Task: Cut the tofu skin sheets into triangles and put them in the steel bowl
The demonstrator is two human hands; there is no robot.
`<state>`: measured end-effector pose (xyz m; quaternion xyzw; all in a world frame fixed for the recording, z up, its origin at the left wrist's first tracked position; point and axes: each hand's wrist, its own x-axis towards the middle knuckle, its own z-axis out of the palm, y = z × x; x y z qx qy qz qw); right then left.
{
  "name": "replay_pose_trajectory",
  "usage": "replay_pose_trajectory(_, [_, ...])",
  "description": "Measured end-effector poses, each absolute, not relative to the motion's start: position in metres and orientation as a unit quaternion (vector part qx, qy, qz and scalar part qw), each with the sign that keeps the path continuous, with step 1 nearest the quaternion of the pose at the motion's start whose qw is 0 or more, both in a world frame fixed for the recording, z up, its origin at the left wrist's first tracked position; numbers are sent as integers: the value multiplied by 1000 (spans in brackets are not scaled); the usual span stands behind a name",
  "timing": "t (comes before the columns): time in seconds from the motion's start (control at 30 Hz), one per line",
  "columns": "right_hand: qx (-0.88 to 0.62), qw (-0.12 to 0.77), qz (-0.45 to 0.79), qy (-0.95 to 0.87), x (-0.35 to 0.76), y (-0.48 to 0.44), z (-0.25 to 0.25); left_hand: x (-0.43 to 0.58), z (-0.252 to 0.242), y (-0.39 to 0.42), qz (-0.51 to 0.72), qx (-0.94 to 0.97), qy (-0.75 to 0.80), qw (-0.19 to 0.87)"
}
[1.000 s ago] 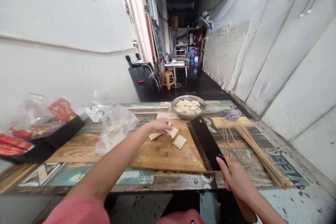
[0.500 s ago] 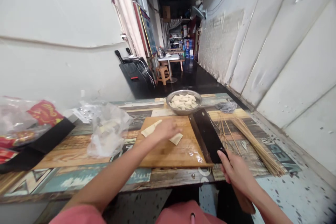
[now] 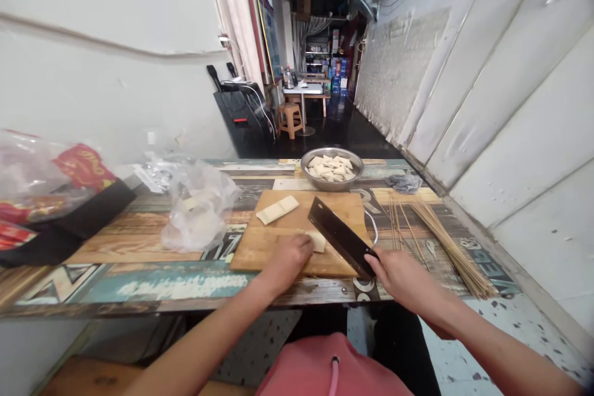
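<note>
My right hand is closed round the handle of a dark cleaver. The blade points up and left over the right part of the wooden cutting board. My left hand rests on the board's near side, its fingers curled together and holding a pale piece of sheet tofu, partly covered by the fingertips. The blade is just right of this piece. A pale rectangular slab of tofu lies by itself at the board's far left.
Behind the board stands a metal bowl of pale triangular pieces. Bamboo skewers and a grey crumpled cloth lie to the right. A clear plastic bag and a black tray with red packets are on the left.
My left hand has come down towards me and now holds a tofu piece on the near part of the board. The cleaver has swung left from the board's right edge to over it.
</note>
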<state>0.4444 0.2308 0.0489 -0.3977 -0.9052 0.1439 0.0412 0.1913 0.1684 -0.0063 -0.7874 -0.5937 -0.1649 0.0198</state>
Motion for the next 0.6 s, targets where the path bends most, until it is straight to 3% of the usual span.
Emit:
replay_pose_trajectory(0.13, [-375,13,132,-918,436,230,58,197,-31,159,-201,-790,-568,112])
replay_pose_trajectory(0.33, [-363,-20,151,-919,427,230,66,194,-38,160,-222,-786,-552,168])
replay_pose_trajectory(0.6, [-358,-52,132,-923,424,225,71,197,-34,159,-206,-776,-586,106])
